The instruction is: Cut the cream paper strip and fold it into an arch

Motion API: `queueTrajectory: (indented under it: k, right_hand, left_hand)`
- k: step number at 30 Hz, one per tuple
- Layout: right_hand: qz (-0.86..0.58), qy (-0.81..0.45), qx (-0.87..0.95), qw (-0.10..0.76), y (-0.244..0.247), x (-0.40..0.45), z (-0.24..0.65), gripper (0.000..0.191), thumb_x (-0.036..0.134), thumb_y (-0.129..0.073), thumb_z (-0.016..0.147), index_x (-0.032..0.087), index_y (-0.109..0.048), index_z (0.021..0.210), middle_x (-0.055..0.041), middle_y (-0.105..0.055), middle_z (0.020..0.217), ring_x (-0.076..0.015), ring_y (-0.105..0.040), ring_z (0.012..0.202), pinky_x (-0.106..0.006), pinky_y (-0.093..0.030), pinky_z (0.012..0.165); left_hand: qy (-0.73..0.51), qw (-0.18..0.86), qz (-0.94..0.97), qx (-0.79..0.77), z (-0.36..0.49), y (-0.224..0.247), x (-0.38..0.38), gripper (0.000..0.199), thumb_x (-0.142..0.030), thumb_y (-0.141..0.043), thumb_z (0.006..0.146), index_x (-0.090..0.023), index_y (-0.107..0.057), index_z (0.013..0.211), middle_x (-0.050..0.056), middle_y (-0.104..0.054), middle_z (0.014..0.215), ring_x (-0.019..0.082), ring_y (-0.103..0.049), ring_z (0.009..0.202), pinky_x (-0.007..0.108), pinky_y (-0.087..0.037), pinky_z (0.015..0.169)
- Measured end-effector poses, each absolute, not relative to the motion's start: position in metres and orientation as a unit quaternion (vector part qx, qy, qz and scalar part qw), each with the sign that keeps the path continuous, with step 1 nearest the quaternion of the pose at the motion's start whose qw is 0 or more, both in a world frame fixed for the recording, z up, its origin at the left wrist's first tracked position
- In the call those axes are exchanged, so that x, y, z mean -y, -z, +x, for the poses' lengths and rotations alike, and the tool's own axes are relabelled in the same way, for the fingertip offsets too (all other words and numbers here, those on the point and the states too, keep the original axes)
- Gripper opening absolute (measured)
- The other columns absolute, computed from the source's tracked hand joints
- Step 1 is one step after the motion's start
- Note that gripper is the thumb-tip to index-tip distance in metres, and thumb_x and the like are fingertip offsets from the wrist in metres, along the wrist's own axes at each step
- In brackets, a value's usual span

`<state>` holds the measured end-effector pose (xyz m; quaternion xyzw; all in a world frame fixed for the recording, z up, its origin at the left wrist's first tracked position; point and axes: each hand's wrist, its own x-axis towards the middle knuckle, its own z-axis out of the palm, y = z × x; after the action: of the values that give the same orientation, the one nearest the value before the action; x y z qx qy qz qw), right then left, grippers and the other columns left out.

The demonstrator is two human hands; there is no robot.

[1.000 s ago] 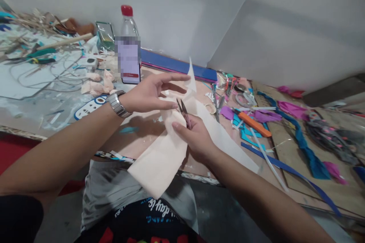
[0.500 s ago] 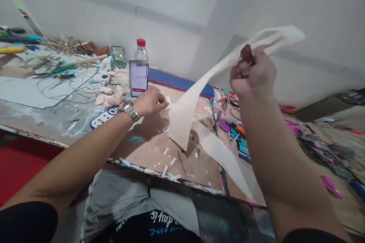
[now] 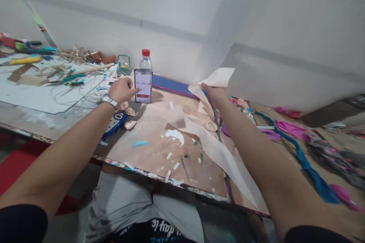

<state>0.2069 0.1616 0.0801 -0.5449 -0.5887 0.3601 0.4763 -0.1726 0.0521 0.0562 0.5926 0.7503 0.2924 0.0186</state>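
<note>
My left hand (image 3: 122,90), with a metal watch on the wrist, is empty, some fingers curled and one stretched towards the phone (image 3: 143,93). This phone stands upright against a bottle with a red cap (image 3: 146,53) and shows a timer; I cannot tell whether the finger touches it. At the back right of the board, my right hand (image 3: 216,95) grips a cream strip (image 3: 221,77) of thin sheet material. Its upper end folds over the hand, and part hangs beside the fingers. Another long pale strip (image 3: 222,155) lies across the board towards the front edge.
Left of the phone are pliers (image 3: 72,78), thin sticks and a yellow-handled tool (image 3: 25,60). A blue-and-white power strip (image 3: 114,123) lies partly under my left forearm. A tape roll (image 3: 211,126), white scraps and coloured pieces lie about. A wall rises behind.
My right hand has come down and left, lowering the strip it holds to the board's back. My left hand has moved left and up, from beside the strip to the phone.
</note>
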Motion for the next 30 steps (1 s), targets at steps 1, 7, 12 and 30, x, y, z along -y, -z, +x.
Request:
queueTrajectory:
  k: [1,7,12,30]
  right_hand:
    - [-0.549,-0.352,0.6,0.462,-0.077,-0.157,0.208,0.035,0.039,-0.088,0.073,0.022,-0.057,0.078,-0.0004,-0.06,0.066,-0.0156,-0.048,0.06,-0.03,-0.039,0.057]
    - [-0.447,-0.194,0.836,0.251,-0.068,-0.131,0.197,0.033,0.031,-0.082,0.068,0.02,-0.06,0.089,-0.0039,-0.066,0.09,-0.0223,-0.057,0.081,-0.033,-0.045,0.075]
    - [-0.415,-0.205,0.858,0.224,-0.061,-0.127,0.166,0.032,0.015,-0.062,0.07,0.019,-0.058,0.102,-0.0043,-0.066,0.097,-0.0209,-0.059,0.084,-0.03,-0.044,0.076]
    - [-0.539,-0.122,0.831,0.052,-0.052,-0.068,0.215,0.028,0.043,-0.056,0.101,0.02,-0.068,0.114,-0.0105,-0.076,0.104,-0.0245,-0.067,0.089,-0.029,-0.039,0.07]
  left_hand:
    - [-0.287,0.02,0.594,-0.751,-0.174,-0.053,-0.055,0.044,-0.052,-0.072,0.078,-0.023,-0.042,0.065,0.001,-0.053,0.065,0.019,-0.047,0.064,0.031,-0.027,0.061]
    - [-0.288,0.033,0.59,-0.754,-0.179,-0.043,-0.062,0.047,-0.055,-0.071,0.078,-0.023,-0.041,0.062,0.002,-0.053,0.064,0.019,-0.047,0.063,0.032,-0.026,0.061]
    - [-0.307,0.052,0.579,-0.753,-0.179,-0.044,-0.057,0.046,-0.054,-0.069,0.079,-0.023,-0.041,0.061,0.002,-0.055,0.063,0.019,-0.048,0.063,0.032,-0.028,0.062]
    - [-0.153,0.052,0.857,-0.489,-0.046,-0.042,0.019,0.057,-0.063,-0.067,0.085,-0.016,-0.067,0.117,0.016,-0.068,0.117,0.033,-0.063,0.106,0.041,-0.047,0.087]
